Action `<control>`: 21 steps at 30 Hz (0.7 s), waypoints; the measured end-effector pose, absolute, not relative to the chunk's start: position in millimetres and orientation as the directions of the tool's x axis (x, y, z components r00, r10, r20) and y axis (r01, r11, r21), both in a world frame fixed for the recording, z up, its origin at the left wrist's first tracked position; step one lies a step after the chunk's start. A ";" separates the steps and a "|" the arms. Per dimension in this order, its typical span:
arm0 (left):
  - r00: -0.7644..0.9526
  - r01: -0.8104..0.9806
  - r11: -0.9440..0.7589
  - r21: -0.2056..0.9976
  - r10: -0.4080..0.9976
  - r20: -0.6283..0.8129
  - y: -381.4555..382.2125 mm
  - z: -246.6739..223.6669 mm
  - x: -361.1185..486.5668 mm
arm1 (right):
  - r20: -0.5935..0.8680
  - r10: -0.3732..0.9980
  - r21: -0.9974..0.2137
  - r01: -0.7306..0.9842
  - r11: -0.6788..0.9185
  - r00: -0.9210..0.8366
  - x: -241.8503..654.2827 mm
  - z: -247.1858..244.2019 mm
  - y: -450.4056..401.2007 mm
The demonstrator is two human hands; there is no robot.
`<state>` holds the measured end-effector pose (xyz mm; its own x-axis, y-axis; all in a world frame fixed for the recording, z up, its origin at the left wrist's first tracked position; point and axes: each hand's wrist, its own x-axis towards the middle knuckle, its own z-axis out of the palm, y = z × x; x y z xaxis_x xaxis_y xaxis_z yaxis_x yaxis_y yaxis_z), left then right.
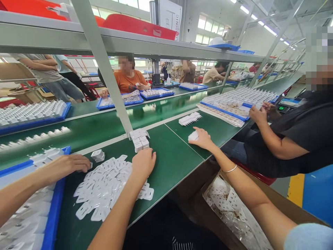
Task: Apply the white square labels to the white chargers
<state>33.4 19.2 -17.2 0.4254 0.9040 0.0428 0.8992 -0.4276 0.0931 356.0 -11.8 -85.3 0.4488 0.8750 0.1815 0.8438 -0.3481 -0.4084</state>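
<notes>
I was watching a factory assembly floor from afar: a long green belt [169, 102] ran down the room, with workers [129, 82] seated along both sides. Blue trays [55, 210] of white parts in tight rows and a heap of matching white pieces [110, 178] spoke of mass production, as did the metal shelf [169, 45] overhead carrying red bins [136, 26], the ceiling strip lights [267, 27] and the yellow floor stripe [297, 189].

three shallow blue plastic trays [158, 96] at upper centre, two more at left; at lower left, one pile of flat white plastic plates [109, 184], its pieces uncountable; one slim pale bangle [231, 169], lower right.
</notes>
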 end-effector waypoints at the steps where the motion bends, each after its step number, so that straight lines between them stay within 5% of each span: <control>1: 0.419 0.901 -0.421 0.102 0.907 0.044 20.1 -17.5 32.4 | 0.177 0.885 -0.407 0.850 -0.333 0.431 350.8 -85.4 -8.9; 12: 0.397 0.867 -0.398 0.301 0.916 0.067 24.0 -18.4 26.9 | 0.224 0.774 -0.389 0.783 -0.486 0.592 325.7 -79.4 -5.3; 16: 0.402 0.784 -0.380 0.491 0.913 0.065 21.9 -22.0 29.4 | 0.188 0.776 -0.434 0.760 -0.485 0.602 322.6 -70.8 -13.2; 21: 0.498 0.463 -0.330 0.823 0.865 0.066 16.8 -22.0 32.9 | 0.228 0.831 -0.547 0.773 -0.321 0.507 293.6 -58.7 -23.3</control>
<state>32.9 16.8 -22.0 0.4980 0.8647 0.0660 0.4632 -0.3295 0.8227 293.6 -23.3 -58.7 0.5068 0.8313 0.2281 0.7731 -0.3212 -0.5470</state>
